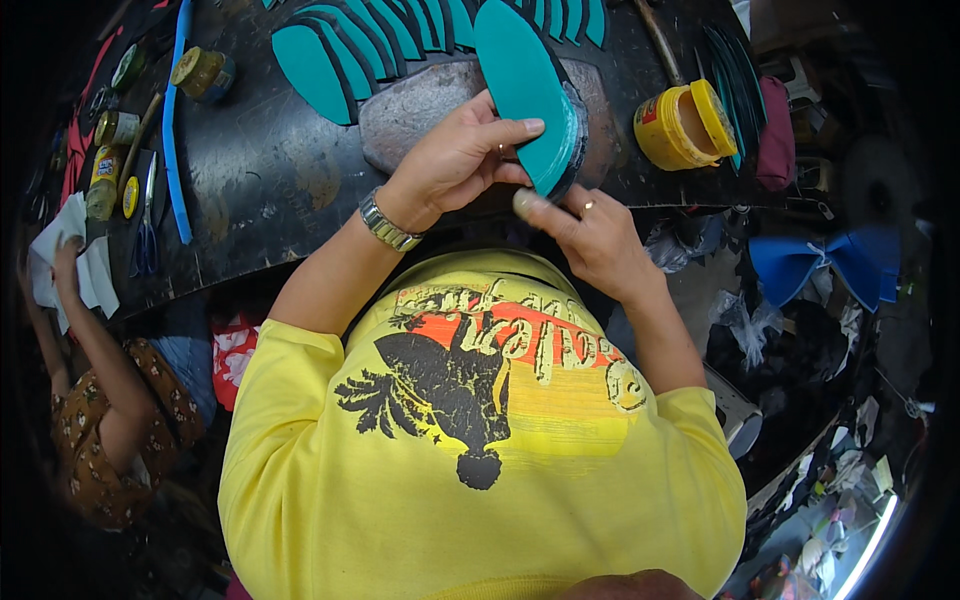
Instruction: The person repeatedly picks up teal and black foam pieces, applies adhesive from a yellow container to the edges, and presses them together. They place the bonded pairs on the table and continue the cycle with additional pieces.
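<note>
currently both hands grip one teal insole piece (528, 90) over the grey stone slab (420, 105): left hand (455, 160) pinches its edge, right hand (590, 235) supports below. many teal pieces (350, 45) lie fanned beyond, apparently awaiting handling.

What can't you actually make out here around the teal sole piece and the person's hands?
- Head view: the lower end of the teal sole piece is covered by the left hand and right hand.
- The inside of the tipped yellow jar is too small to read.
- Teal pieces in the row are cut off by the top edge.
</note>
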`<state>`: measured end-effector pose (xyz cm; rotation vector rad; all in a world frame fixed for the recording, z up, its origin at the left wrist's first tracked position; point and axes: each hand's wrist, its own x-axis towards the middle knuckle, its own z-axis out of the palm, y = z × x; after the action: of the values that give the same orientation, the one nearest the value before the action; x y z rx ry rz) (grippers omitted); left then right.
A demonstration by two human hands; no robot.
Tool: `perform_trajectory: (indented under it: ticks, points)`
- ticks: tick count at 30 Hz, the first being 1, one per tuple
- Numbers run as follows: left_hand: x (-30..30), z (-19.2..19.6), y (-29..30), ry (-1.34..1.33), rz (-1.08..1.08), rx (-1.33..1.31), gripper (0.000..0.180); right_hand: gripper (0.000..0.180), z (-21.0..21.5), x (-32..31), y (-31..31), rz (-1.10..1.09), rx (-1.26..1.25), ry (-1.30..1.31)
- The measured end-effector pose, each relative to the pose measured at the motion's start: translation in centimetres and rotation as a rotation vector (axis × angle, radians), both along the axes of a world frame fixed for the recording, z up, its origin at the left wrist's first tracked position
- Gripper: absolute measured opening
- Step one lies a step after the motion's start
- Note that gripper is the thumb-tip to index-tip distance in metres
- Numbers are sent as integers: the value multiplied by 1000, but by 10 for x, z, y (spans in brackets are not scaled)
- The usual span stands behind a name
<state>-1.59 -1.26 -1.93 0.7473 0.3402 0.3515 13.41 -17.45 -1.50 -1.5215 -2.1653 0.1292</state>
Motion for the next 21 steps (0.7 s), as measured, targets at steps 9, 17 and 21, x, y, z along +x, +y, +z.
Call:
perform_trajectory:
  ticks: [9,17,21]
  points:
    - [-7,8,-4,-41,-112,35,38,68,-2,7,7,-159,130,275]
    - [-36,23,21,122,74,314,38,72,-9,25,25,-322,138,457]
    - [-56,17,71,151,376,460,31,81,-33,31,44,-337,179,730]
